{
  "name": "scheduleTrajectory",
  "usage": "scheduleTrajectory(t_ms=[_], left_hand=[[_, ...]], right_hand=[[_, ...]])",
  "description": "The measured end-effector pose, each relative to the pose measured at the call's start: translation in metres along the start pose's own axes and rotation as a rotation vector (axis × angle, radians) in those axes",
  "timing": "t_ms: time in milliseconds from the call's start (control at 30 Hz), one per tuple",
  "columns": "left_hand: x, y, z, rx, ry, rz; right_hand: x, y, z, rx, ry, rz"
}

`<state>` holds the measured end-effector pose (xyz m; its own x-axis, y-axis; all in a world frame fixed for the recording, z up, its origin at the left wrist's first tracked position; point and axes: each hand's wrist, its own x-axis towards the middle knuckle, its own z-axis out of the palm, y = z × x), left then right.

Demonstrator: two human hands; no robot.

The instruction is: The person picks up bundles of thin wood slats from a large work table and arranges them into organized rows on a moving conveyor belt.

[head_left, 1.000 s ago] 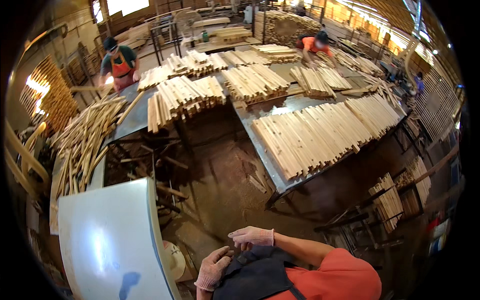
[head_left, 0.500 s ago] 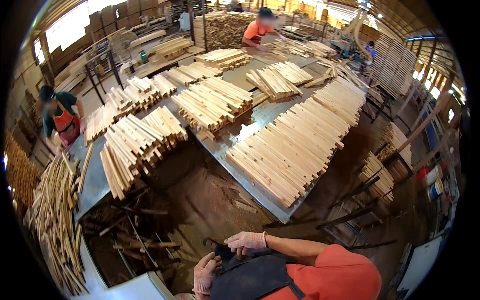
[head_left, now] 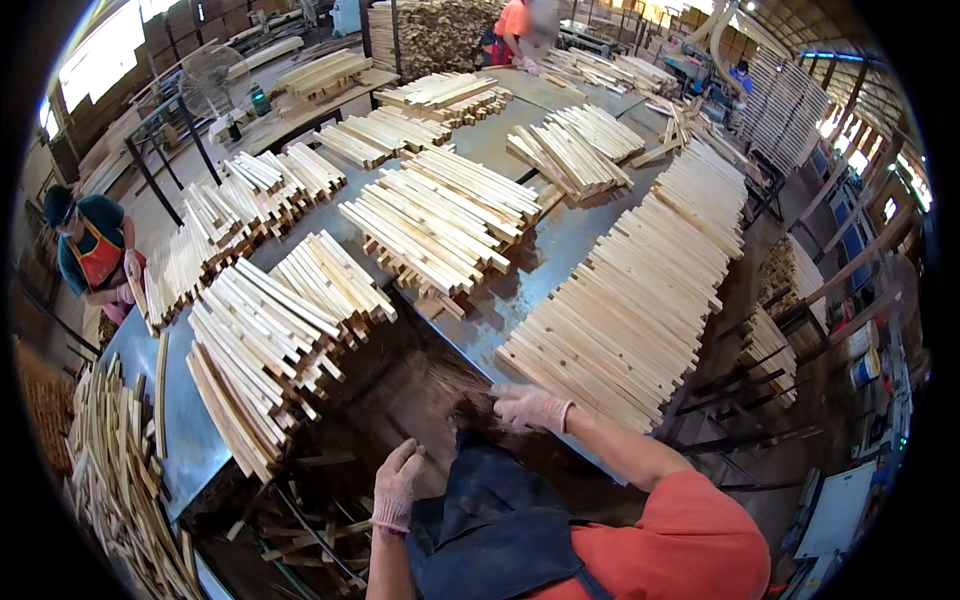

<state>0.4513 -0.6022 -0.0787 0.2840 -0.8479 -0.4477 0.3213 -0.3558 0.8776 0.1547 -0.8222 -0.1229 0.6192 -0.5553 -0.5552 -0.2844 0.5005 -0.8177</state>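
My right hand (head_left: 530,408), in a pale knitted glove, is stretched out by the near edge of the metal table (head_left: 455,335). Its fingers point left and hold nothing that I can see. Close beyond it lies a long row of planed wooden sticks (head_left: 610,310), side by side on the table. My left hand (head_left: 398,490), gloved the same way, is raised in front of my dark apron (head_left: 490,510), fingers up and slightly apart, with nothing visible in it. Nearest to this hand is a stack of sticks (head_left: 265,335) on the left table.
Loose wood strips (head_left: 120,470) are heaped at the left. One co-worker (head_left: 95,250) stands beside the left table, another (head_left: 510,35) at the far end. More stick stacks (head_left: 440,215) cover the tables. Between the tables is a dark gap (head_left: 400,385). A rack (head_left: 765,350) stands right.
My hands have moved apart and forward; the right is now at the table edge. My view has shifted closer to the tables. The co-worker at the left has brought the hands together around a stick.
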Motion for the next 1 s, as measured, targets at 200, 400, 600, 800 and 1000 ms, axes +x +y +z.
scheduleTrajectory(t_ms=[200,400,600,800,1000], left_hand=[[0.196,0.081,0.029,-0.032,0.105,0.056],[0.396,0.111,0.05,0.151,0.233,0.123],[0.51,0.112,0.08,0.324,0.439,0.062],[0.545,0.105,0.078,0.436,0.539,-0.088],[0.562,0.131,0.106,0.341,0.645,-0.171]], right_hand=[[0.159,-0.099,-0.13,-0.359,0.608,-0.329],[0.26,-0.216,-0.223,-0.602,0.909,-0.386],[0.376,-0.292,-0.325,-1.047,1.071,-0.363],[0.459,-0.352,-0.375,-0.978,0.906,-0.237],[0.502,-0.351,-0.376,-1.024,0.945,-0.004]])
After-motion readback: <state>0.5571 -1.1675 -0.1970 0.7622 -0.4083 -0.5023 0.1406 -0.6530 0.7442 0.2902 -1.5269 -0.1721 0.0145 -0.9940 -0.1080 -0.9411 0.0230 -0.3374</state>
